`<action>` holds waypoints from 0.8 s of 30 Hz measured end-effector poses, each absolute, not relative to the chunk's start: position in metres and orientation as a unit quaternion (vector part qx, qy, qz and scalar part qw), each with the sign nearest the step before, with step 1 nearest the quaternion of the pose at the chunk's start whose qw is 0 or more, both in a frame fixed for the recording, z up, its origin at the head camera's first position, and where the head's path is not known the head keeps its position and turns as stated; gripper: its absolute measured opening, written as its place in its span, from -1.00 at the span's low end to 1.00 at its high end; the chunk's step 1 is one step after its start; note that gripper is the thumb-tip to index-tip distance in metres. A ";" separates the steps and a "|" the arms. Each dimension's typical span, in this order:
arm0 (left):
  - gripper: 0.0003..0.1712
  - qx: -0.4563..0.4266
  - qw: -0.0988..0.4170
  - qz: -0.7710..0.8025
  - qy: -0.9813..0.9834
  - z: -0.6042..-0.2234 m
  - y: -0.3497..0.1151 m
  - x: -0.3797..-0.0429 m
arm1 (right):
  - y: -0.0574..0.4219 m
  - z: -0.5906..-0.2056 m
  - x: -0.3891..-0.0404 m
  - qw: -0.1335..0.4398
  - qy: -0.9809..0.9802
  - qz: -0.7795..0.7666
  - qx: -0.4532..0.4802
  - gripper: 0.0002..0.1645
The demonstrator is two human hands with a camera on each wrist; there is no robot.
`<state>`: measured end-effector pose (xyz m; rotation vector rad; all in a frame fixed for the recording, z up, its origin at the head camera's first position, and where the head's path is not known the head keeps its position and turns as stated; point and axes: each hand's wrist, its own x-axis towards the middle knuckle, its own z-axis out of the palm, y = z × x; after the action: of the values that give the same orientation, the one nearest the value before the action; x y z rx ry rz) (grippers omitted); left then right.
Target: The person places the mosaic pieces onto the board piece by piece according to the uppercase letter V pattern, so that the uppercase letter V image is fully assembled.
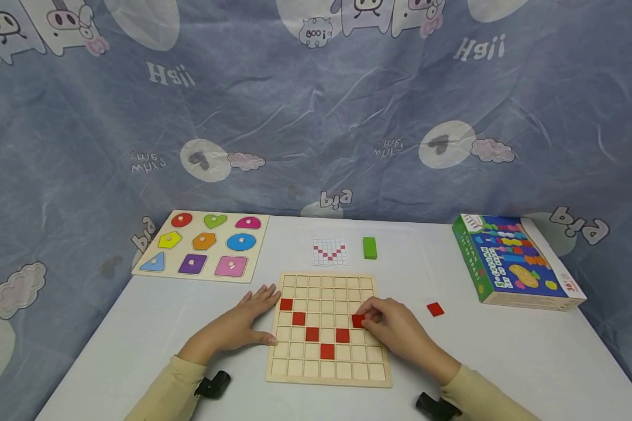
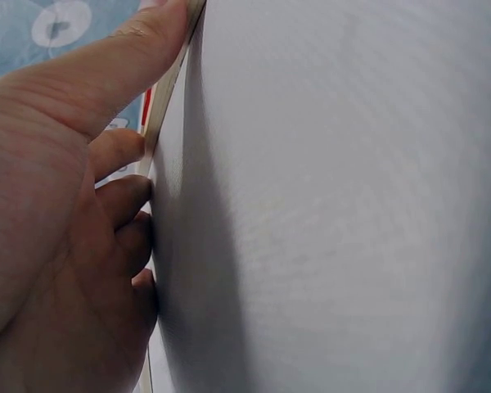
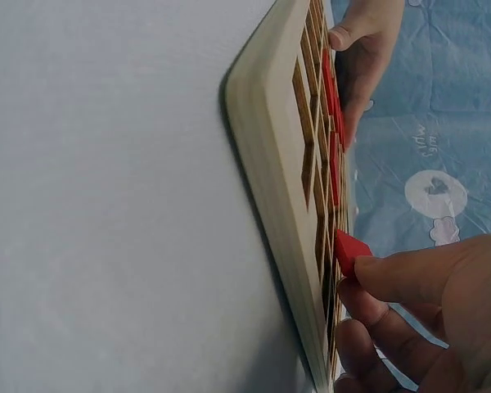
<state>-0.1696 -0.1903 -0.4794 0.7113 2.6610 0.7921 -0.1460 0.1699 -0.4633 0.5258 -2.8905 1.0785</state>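
A wooden grid board (image 1: 297,367) lies on the white table, with several red square tiles (image 1: 327,351) set in its cells in a slanting line. My right hand (image 1: 400,327) pinches a red square tile (image 3: 353,252) between thumb and fingers over a cell near the board's right side; in the right wrist view the tile is tilted against the grid. At the board's left edge, my left hand (image 1: 237,324) rests with fingers spread, thumb and fingertips touching the edge. The left wrist view shows that hand's thumb (image 2: 139,49) along the wooden rim.
One loose red tile (image 1: 435,309) lies right of the board. Behind the board are a pattern card (image 1: 330,252) and a green block (image 1: 370,248). A shape puzzle (image 1: 218,221) sits back left, a colourful box (image 1: 521,260) back right. A printed cloth (image 1: 316,117) hangs behind.
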 end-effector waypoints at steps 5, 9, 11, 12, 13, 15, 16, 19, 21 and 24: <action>0.21 0.248 0.136 0.271 0.920 -0.480 -0.190 -0.169 | 0.166 -0.465 -0.147 0.008 -0.923 0.347 0.167 -0.74; 0.21 0.250 0.135 0.274 0.919 -0.480 -0.191 -0.170 | 0.165 -0.466 -0.147 0.016 -0.924 0.340 0.175 -0.72; 0.21 0.251 0.135 0.275 0.918 -0.479 -0.191 -0.169 | 0.164 -0.465 -0.147 0.018 -0.925 0.337 0.174 -0.71; 0.21 0.250 0.136 0.275 0.918 -0.480 -0.191 -0.169 | 0.163 -0.466 -0.148 0.018 -0.926 0.336 0.172 -0.71; 0.21 0.249 0.136 0.274 0.919 -0.480 -0.191 -0.170 | 0.163 -0.465 -0.148 0.017 -0.927 0.334 0.169 -0.70; 0.21 0.249 0.136 0.273 0.919 -0.480 -0.191 -0.170 | 0.162 -0.465 -0.148 0.017 -0.929 0.330 0.165 -0.69; 0.21 0.249 0.135 0.273 0.919 -0.480 -0.191 -0.170 | 0.162 -0.465 -0.148 0.017 -0.930 0.328 0.162 -0.69; 0.23 0.245 0.136 0.268 0.922 -0.481 -0.192 -0.170 | 0.161 -0.464 -0.148 0.017 -0.933 0.323 0.158 -0.69; 0.23 0.244 0.136 0.266 0.922 -0.481 -0.192 -0.170 | 0.161 -0.464 -0.148 0.015 -0.934 0.322 0.157 -0.70; 0.23 0.244 0.137 0.265 0.923 -0.481 -0.191 -0.170 | 0.161 -0.464 -0.147 0.011 -0.934 0.321 0.154 -0.74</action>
<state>-0.1697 -0.1915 -0.4807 0.7063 2.6695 0.7680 -0.1475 0.1609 -0.4641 0.4799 -2.9145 1.0026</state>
